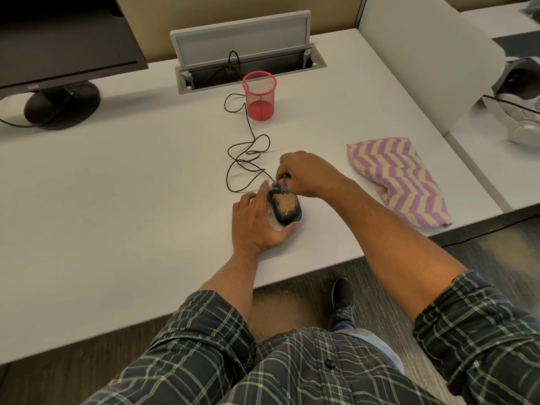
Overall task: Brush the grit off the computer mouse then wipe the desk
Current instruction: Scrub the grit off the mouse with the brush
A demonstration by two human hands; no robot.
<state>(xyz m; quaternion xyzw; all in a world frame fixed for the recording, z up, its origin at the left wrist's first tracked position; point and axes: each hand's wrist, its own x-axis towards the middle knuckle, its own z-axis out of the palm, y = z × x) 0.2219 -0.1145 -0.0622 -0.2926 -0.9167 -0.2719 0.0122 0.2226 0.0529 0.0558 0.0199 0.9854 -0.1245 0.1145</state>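
Both hands are busy: left hand (257, 220) holds the black mouse (285, 209) still on the white desk (131, 200), right hand (304, 173) pinches a small blue brush (279, 187) at its front. Nearby from left: monitor (58, 39), tangled cord (248, 153), red mesh cup (259, 95), striped cloth (397, 179). Tan grit covers the mouse.

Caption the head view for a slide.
Left hand steadies the grit-covered mouse while the right hand works a small brush over it; striped cloth waits nearby.
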